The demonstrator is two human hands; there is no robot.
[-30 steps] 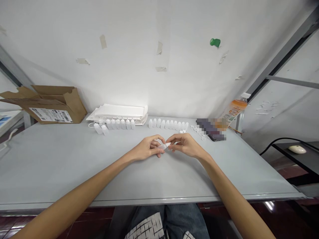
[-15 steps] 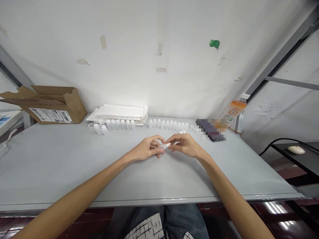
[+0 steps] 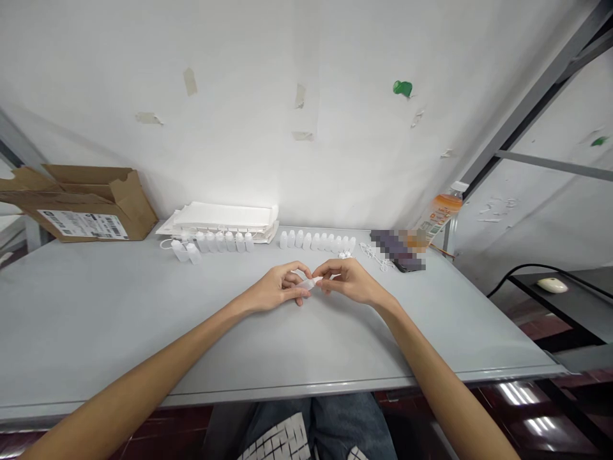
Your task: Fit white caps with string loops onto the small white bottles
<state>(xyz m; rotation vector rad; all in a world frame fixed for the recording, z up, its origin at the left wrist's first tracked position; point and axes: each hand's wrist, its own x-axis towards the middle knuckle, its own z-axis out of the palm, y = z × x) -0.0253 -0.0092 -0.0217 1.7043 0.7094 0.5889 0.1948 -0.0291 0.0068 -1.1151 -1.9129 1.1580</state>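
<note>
White, tape-spotted wall (image 3: 230, 51) behind, smooth grey bench (image 3: 119, 300) in front

Against the wall at the far left of the bench stands an open brown cardboard box (image 3: 90, 207) with a printed label; tucked at the rear, it probably leaves the forearms room. A stack of flat white papers (image 3: 225, 216) lies along the back edge beside it. At the right rear stands a clear bottle of orange drink (image 3: 433, 220), well apart from the handling, likely to stay out of the elbows' way.

Both hands meet near the middle of the bench. The left hand (image 3: 272, 287) has its grip closed around a small translucent white plastic bottle (image 3: 305, 284), tilted with its narrow end up and to the right. This seems to steady the body and present the tip to the other side. The right hand (image 3: 352, 281) pinches at the pointed white tip (image 3: 317, 278), fingertips only, presumably because the part is so slender; whether the tip is a separate piece, I cannot tell.

Behind the hands stand a left row of little bottles (image 3: 220, 241) and a right row of little bottles (image 3: 316, 241), perhaps lined up for easy reach.
</note>
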